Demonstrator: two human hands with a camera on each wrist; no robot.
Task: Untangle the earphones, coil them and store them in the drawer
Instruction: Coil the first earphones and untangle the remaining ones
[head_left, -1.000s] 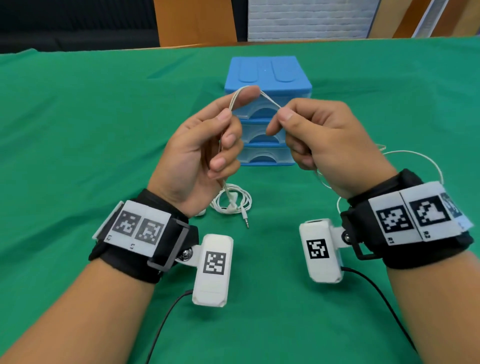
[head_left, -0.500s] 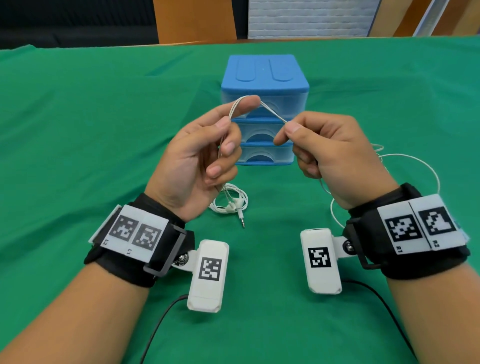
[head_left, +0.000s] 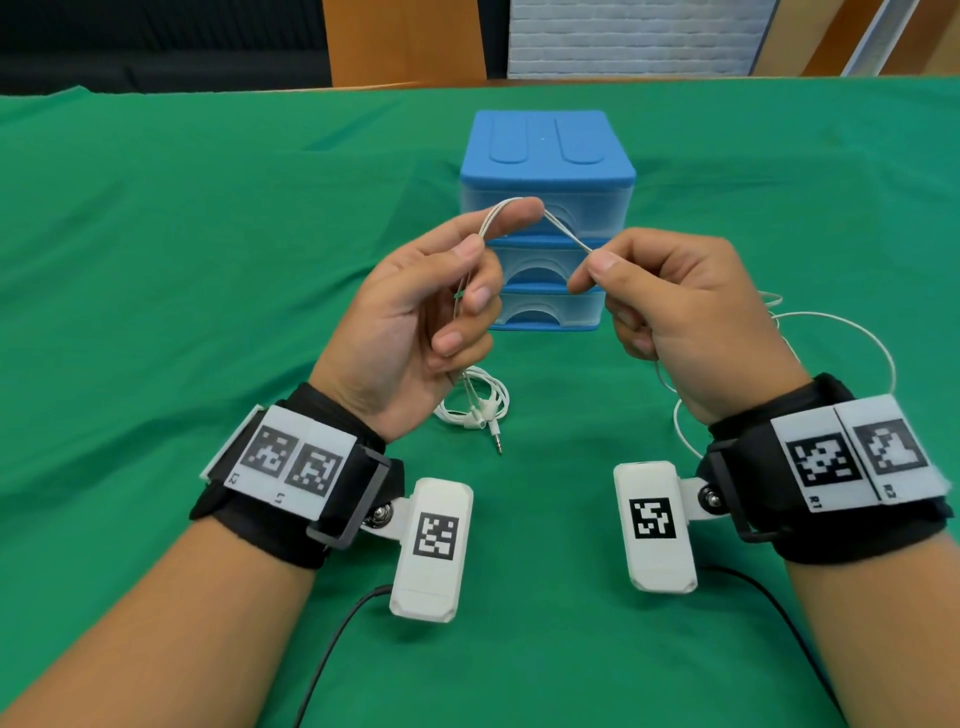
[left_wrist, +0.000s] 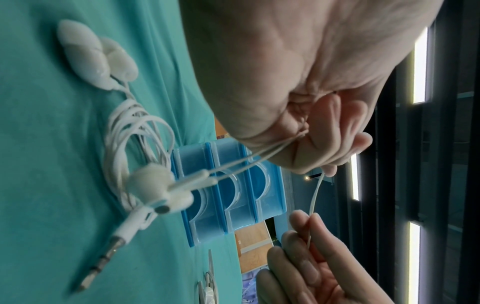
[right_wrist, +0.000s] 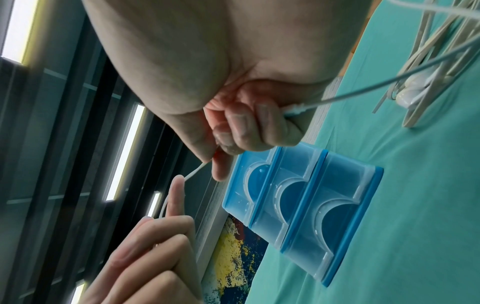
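White earphones cable (head_left: 563, 235) stretches in the air between both hands above the green table. My left hand (head_left: 441, 291) has the cable looped over its index fingertip and held down across the palm by thumb and curled fingers. My right hand (head_left: 654, 291) pinches the cable between thumb and forefinger; slack cable (head_left: 852, 332) trails in a loop to its right. The earbuds (left_wrist: 155, 185) dangle from my left hand. A coiled bundle with a jack plug (head_left: 496, 439) lies on the cloth. The blue three-drawer box (head_left: 545, 171) stands behind the hands, all drawers closed.
Green cloth (head_left: 208, 260) covers the table. A second pair of earbuds (left_wrist: 91, 59) lies on the cloth near the left wrist. More white cables (right_wrist: 428, 72) lie to the right of the right hand. A wooden chair back (head_left: 405, 41) stands beyond the far edge.
Both hands have drawn slightly apart and lowered toward me, lengthening the taut cable span between them. The grips stay the same.
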